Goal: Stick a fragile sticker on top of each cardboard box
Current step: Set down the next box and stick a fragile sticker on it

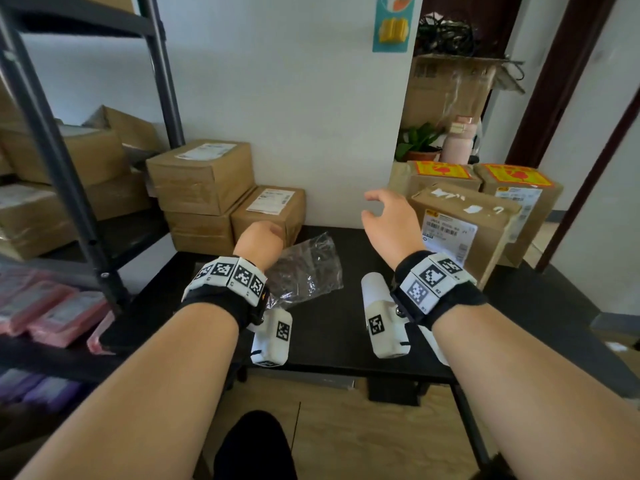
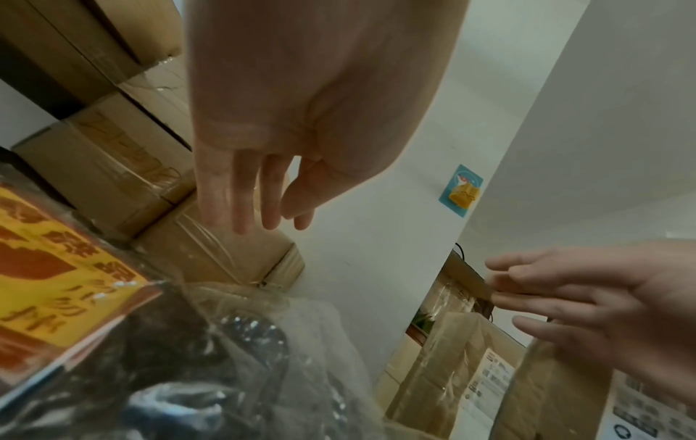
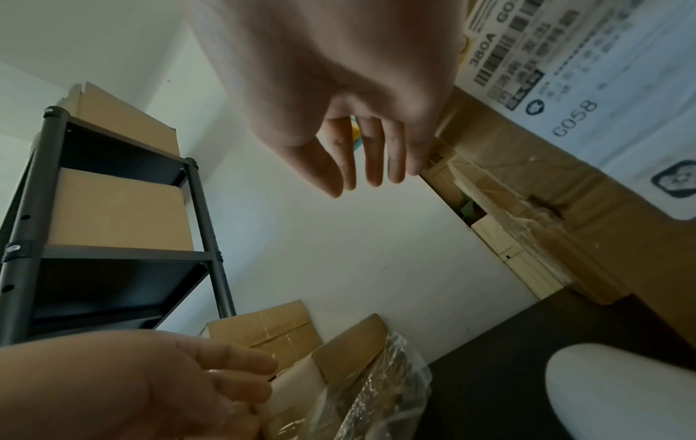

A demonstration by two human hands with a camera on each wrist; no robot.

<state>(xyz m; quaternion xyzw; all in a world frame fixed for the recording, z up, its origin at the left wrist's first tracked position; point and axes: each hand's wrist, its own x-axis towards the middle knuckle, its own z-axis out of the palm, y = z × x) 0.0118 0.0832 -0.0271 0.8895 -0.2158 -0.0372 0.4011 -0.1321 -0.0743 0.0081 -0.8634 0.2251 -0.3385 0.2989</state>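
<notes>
Where legible (faintly), label (image 3: 587,53) reads "G058".

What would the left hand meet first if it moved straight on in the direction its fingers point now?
Probably the low box by the wall. The left hand is open above the table, its fingers aimed at the box's top. Depth is unclear, so it may pass above and reach the wall.

Both forearms reach forward, each wrist strapped with a marker-covered band. The left hand (image 1: 258,239) hangs palm down with fingers loosely extended, holding nothing. The right hand (image 1: 389,216) is raised higher, fingers spread and relaxed, empty.
</notes>
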